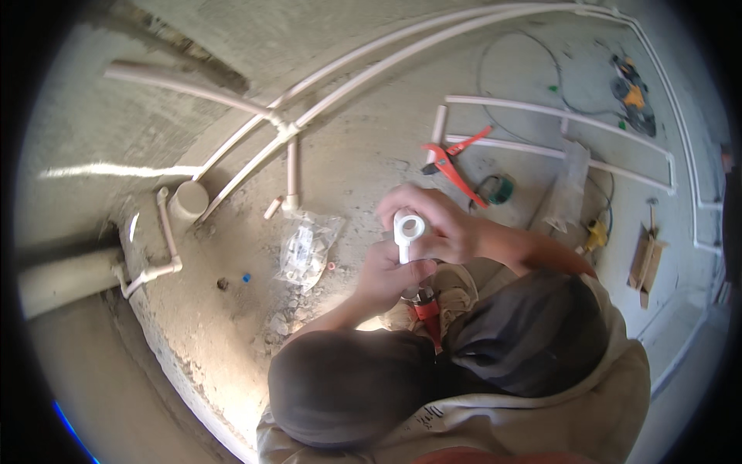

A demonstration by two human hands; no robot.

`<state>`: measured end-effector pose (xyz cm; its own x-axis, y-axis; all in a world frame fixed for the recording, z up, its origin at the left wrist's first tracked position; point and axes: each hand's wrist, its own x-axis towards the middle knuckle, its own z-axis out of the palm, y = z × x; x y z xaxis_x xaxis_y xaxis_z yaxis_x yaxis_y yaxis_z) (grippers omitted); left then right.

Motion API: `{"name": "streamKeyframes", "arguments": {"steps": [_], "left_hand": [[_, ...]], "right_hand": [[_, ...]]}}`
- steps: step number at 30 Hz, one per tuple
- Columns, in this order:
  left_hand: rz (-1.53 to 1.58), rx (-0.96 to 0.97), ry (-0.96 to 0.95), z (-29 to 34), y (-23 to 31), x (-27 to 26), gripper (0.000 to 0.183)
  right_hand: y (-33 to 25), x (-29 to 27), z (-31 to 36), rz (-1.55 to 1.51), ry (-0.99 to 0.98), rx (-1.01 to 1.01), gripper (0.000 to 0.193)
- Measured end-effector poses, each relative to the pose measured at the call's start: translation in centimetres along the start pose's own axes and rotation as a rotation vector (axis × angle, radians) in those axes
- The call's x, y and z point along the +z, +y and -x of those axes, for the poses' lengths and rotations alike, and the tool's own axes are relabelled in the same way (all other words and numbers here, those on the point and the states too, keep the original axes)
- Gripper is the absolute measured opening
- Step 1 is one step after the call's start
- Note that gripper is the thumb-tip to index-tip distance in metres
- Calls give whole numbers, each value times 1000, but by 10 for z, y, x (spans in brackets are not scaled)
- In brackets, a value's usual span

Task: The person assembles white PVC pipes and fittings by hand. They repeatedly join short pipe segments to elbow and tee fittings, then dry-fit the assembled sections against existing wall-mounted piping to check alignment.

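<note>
Left hand (386,274) wrapped tight round the white pipe fitting (407,232) | right hand (440,224) curled on its top ring | held over the floor (348,162), near a bag of fittings (308,247) | looks light, hard, smooth; hold its stem.

Daylight is soft and fairly dim, giving the concrete floor (363,155) a warm beige cast. A bright streak of sunlight (116,169) glares across the floor at left, blown out to white. Shadows are faint and diffuse. The fisheye bends the white pipes (402,58) into arcs, and a black vignette rings the frame. Detail softens and blurs toward the rim; the centre is moderately sharp.
</note>
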<state>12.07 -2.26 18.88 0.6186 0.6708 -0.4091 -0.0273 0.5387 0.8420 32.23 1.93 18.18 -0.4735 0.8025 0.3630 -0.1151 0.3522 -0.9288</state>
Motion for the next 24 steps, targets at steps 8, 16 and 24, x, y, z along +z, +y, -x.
{"name": "streamKeyframes", "arguments": {"steps": [8, 16, 24], "left_hand": [[-220, 315, 77, 25, 43, -51, 29], [571, 240, 218, -7, 17, -70, 31], [455, 112, 305, -32, 13, -72, 25]], "right_hand": [[-2, -71, 141, -350, 214, 899, 39], [-180, -12, 328, -431, 1029, 1427, 47], [-259, 43, 300, -490, 689, 1275, 105]]}}
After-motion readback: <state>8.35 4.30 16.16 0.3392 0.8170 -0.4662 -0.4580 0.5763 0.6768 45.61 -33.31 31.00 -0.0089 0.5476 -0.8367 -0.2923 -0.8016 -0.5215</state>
